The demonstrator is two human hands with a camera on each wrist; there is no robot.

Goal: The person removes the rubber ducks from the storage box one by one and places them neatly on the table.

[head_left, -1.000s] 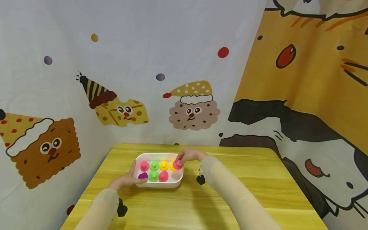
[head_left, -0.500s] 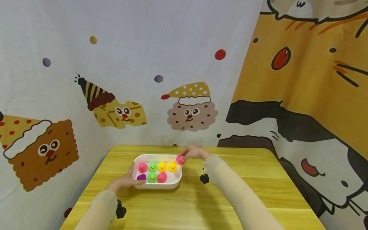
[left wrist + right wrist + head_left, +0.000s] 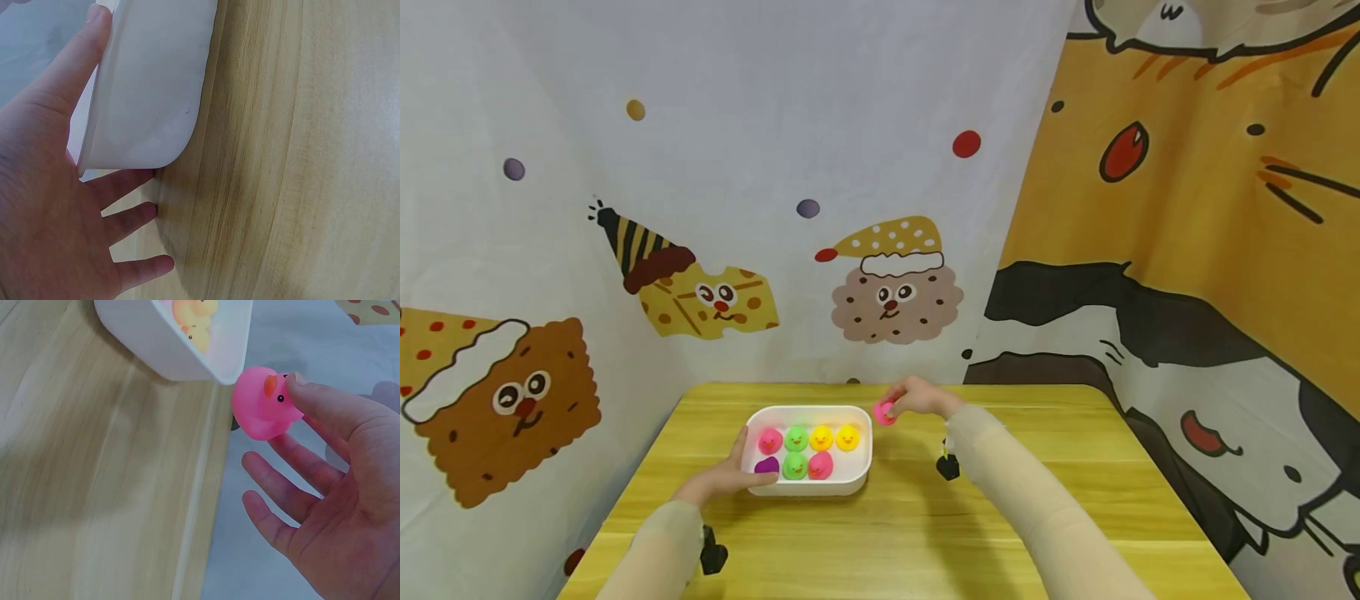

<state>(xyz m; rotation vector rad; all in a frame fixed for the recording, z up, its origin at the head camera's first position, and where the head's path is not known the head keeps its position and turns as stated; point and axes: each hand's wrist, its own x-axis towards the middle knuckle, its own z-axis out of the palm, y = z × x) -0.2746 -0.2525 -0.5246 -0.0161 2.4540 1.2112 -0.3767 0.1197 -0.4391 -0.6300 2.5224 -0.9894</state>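
Observation:
My right hand pinches a pink rubber duck between thumb and fingers, just past the right end of a white plastic box. The duck hangs apart from the box. At the box's left end, my left hand holds the corner, thumb over the front rim and fingers along the outer wall. Inside lie a pink duck, a green duck, two yellow ducks, including one yellow duck, another green duck, another pink duck and a purple piece, partly behind the left thumb.
The box stands on a wood-grain table. A printed cloth with cartoon figures hangs behind the table's far edge and along both sides. Dark wrist-camera mounts sit under both wrists.
My right hand has lifted the pink duck from above the right yellow duck and carried it rightward, out past the box's rim. The left hand keeps its hold on the box.

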